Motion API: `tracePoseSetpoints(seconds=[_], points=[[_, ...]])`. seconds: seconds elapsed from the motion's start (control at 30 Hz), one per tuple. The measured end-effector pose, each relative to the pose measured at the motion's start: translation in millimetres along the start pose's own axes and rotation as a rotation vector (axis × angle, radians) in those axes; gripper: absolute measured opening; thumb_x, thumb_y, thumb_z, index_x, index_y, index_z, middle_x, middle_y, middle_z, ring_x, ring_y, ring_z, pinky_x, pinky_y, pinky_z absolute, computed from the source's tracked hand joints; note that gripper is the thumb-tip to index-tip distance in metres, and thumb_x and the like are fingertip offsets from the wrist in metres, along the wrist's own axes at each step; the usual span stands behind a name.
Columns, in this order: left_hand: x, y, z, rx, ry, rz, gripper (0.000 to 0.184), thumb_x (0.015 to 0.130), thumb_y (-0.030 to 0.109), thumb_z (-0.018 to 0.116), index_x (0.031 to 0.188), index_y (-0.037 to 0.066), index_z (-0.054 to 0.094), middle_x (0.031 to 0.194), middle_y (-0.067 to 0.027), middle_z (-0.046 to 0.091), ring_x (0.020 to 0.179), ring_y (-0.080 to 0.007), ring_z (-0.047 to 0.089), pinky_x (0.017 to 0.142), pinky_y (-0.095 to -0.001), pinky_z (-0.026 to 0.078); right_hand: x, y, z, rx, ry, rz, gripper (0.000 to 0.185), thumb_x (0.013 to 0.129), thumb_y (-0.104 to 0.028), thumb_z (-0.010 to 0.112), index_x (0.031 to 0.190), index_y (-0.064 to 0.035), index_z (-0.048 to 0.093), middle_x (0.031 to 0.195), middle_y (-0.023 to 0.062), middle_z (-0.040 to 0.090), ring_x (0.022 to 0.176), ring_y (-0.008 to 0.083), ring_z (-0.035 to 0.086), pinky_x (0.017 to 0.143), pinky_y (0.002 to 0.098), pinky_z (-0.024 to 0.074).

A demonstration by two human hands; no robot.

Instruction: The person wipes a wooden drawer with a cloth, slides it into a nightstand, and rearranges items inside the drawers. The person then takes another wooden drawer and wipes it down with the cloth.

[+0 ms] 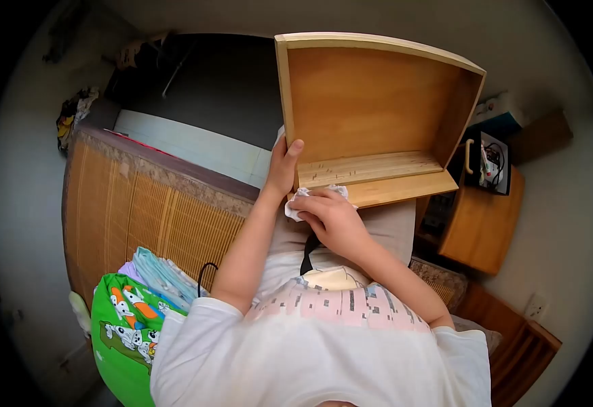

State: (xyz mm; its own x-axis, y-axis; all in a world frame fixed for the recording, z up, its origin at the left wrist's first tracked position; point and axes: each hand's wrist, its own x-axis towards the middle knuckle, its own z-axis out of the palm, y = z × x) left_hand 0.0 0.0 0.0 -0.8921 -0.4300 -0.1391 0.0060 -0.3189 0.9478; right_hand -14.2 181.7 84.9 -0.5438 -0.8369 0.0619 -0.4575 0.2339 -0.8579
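A wooden drawer (378,102) stands tilted up over my lap, its hollow inside turned towards me. My left hand (284,168) grips the drawer's left side near the lower corner, thumb up along the edge. In my right hand (337,220) is a crumpled white tissue (296,211), pressed against the lower left corner, close to my left hand. Along the bottom, the drawer's lower board (405,188) juts towards me. Small dark marks show on the inner wood just above it. My right fingertips are partly hidden in the tissue.
A bed with a bamboo mat (167,203) lies to the left, with a green cartoon-print cloth (130,332) and folded fabrics nearby. At right stands a wooden cabinet (486,230) with a black box (493,163) of cables on it. A wall socket (535,306) is lower right.
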Motion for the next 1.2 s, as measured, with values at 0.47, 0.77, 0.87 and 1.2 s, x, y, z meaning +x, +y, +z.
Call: tracePoseSetpoints(seconds=[0.47,0.77,0.87,1.2], points=[[18,44,-12,0.329,-0.208,-0.276,0.088,0.08,0.06,0.075,0.134,-0.006,0.054,0.13,-0.02,0.061,0.123,-0.0267,0.057,0.104,-0.0352,0.043,3,-3,-6,-0.154,-0.024,-0.138,0.029,0.083,-0.007,0.07,0.112,-0.0117,0.069,0.115,0.0068,0.07,0.108,0.0305,0.062,0.095,0.0421,0.0491],[25,30,-9,0.407,-0.188,-0.175,0.08,0.078,0.056,0.076,0.126,-0.007,0.06,0.12,-0.0209,0.067,0.112,-0.0279,0.064,0.096,-0.0353,0.049,-8,10,-18,-0.268,0.047,-0.222,0.028,0.082,-0.003,0.069,0.109,-0.0112,0.071,0.109,0.0068,0.071,0.1,0.0287,0.066,0.085,0.0394,0.0547],[20,29,-9,0.464,-0.178,-0.135,0.078,0.079,0.055,0.076,0.124,-0.007,0.06,0.118,-0.0207,0.068,0.11,-0.0268,0.065,0.094,-0.0352,0.05,-15,36,-46,-0.205,0.154,0.085,0.012,0.09,-0.013,0.069,0.097,-0.0053,0.074,0.098,0.0132,0.072,0.094,0.0312,0.068,0.083,0.0399,0.0537],[21,19,-6,0.444,-0.119,-0.086,0.071,0.079,0.051,0.077,0.119,-0.007,0.063,0.109,-0.02,0.071,0.1,-0.0258,0.068,0.089,-0.035,0.052,-7,14,-14,-0.079,0.092,0.056,0.018,0.089,-0.02,0.071,0.103,-0.0096,0.074,0.105,0.0104,0.073,0.102,0.0301,0.067,0.091,0.04,0.0515]])
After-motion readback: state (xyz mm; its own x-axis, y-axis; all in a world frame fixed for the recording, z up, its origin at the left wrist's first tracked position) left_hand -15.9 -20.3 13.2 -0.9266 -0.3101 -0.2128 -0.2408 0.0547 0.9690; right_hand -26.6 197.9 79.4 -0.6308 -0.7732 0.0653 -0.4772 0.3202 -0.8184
